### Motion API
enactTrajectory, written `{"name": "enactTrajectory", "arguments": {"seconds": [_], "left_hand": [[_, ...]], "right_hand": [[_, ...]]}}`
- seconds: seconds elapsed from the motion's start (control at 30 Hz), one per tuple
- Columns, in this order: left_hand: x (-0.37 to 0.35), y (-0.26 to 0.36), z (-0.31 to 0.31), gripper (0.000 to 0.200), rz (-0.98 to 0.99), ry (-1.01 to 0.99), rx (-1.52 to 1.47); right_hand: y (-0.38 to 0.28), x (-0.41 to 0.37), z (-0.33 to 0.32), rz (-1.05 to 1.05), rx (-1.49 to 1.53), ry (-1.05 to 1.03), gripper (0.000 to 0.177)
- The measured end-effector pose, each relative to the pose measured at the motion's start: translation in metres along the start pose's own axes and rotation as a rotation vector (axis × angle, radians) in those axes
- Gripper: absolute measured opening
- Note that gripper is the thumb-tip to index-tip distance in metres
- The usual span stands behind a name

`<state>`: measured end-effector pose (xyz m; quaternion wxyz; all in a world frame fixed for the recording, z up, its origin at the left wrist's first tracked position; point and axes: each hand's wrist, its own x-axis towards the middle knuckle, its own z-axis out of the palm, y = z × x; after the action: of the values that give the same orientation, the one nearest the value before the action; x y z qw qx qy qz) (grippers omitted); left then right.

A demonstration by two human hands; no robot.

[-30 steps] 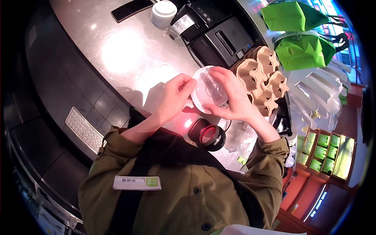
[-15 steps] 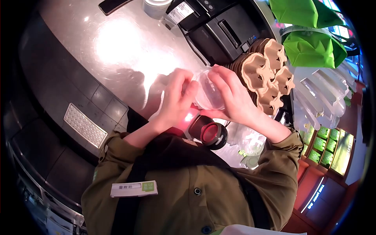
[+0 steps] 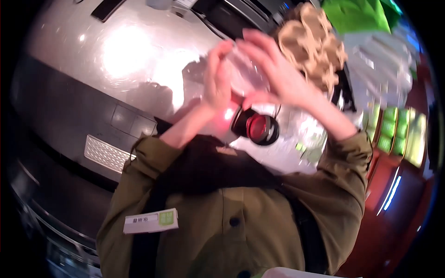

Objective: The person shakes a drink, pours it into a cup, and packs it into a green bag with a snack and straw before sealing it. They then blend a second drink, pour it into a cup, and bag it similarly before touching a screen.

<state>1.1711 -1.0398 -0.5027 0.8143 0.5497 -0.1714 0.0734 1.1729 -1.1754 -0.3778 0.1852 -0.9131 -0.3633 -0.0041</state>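
Between my two hands is a clear plastic cup (image 3: 248, 76), seen from above and blurred by motion. My left hand (image 3: 217, 76) is curled against its left side, fingers pointing up and pressed together. From the right, my right hand (image 3: 280, 69) wraps it, with the fingers arched over its rim and the thumb below. Just under the hands, a black scanner-like device (image 3: 263, 129) with a round red-lit window stands on the metal counter (image 3: 139, 88). Red light falls on the counter beside it.
Stacked brown cardboard cup carriers (image 3: 310, 41) stand beyond my right hand. A black printer-like machine (image 3: 227, 16) is at the back. Clear plastic packaging (image 3: 380, 65) and a green bag (image 3: 357, 16) lie to the right. A dark flat object (image 3: 107, 9) rests at the far left.
The whole view has shifted, so counter, device and carriers appear higher. Both hands stay around the cup; the right fingers are lifted more and the left fingers are straighter.
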Motion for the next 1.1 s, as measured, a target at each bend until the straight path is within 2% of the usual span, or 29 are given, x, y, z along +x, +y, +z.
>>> {"name": "enactTrajectory", "arguments": {"seconds": [0.07, 0.13, 0.2, 0.23, 0.27, 0.3, 0.33, 0.37, 0.4, 0.43, 0.47, 0.5, 0.53, 0.6, 0.67, 0.7, 0.9, 1.0, 1.1], "left_hand": [[0.004, 0.030, -0.006, 0.042, -0.344, -0.124, 0.033], [0.003, 0.014, -0.013, 0.046, -0.252, -0.199, 0.068], [0.001, 0.013, -0.021, 0.047, -0.240, -0.154, 0.056], [0.002, 0.004, -0.032, 0.047, -0.130, -0.136, 0.097], [0.002, -0.005, -0.038, 0.048, -0.016, -0.109, 0.133], [0.002, 0.005, -0.037, 0.040, -0.076, -0.006, 0.102], [0.002, 0.018, -0.036, 0.034, -0.140, 0.103, 0.082], [0.002, 0.020, -0.036, 0.032, -0.138, 0.087, 0.108], [0.001, 0.021, -0.041, 0.031, -0.129, 0.077, 0.142], [-0.005, 0.024, -0.047, 0.030, -0.118, 0.063, 0.184], [-0.012, 0.028, -0.050, 0.032, -0.120, 0.034, 0.202], [-0.018, 0.031, -0.052, 0.033, -0.111, 0.014, 0.219], [-0.022, 0.033, -0.054, 0.035, -0.097, 0.001, 0.232], [-0.042, 0.046, -0.056, 0.035, -0.079, -0.004, 0.233], [-0.066, 0.062, -0.056, 0.034, -0.065, 0.008, 0.252], [-0.080, 0.072, -0.058, 0.034, -0.064, 0.015, 0.272], [-0.153, 0.120, -0.110, 0.034, -0.090, 0.026, 0.450], [-0.185, 0.139, -0.136, 0.030, -0.164, 0.110, 0.486], [-0.214, 0.148, -0.159, 0.026, -0.211, 0.104, 0.517]], "right_hand": [[-0.020, -0.014, -0.007, 0.079, -0.096, 0.132, 0.088], [-0.044, -0.058, -0.008, 0.241, -0.053, 0.332, 0.100], [-0.084, -0.121, 0.010, 0.445, 0.084, 0.894, 0.058], [-0.103, -0.167, 0.035, 0.583, -0.027, 1.144, 0.044], [-0.125, -0.205, 0.061, 0.847, -0.112, 1.425, 0.026], [-0.153, -0.244, 0.093, 1.139, -0.188, 1.546, 0.013], [-0.179, -0.285, 0.137, 1.251, -0.249, 1.639, 0.009], [-0.210, -0.316, 0.186, 1.494, -0.238, 1.641, 0.004], [-0.233, -0.330, 0.233, 1.773, -0.132, 1.570, 0.007], [-0.247, -0.362, 0.300, 1.963, -0.164, 1.230, 0.015], [-0.249, -0.327, 0.304, 1.918, -0.234, 0.939, 0.018], [-0.238, -0.323, 0.331, 1.833, -0.214, 0.778, 0.020], [-0.218, -0.305, 0.336, 1.645, -0.371, 0.601, 0.025], [-0.176, -0.289, 0.362, 1.638, -0.301, 0.196, 0.036], [-0.124, -0.278, 0.370, 1.678, 0.068, -0.210, 0.042], [-0.113, -0.276, 0.368, 1.650, 0.145, -0.285, 0.042], [-0.102, -0.283, 0.387, 1.500, -0.016, -0.061, 0.042], [-0.093, -0.277, 0.396, 1.450, -0.065, 0.031, 0.042], [-0.083, -0.269, 0.402, 1.399, -0.094, 0.105, 0.042]]}}
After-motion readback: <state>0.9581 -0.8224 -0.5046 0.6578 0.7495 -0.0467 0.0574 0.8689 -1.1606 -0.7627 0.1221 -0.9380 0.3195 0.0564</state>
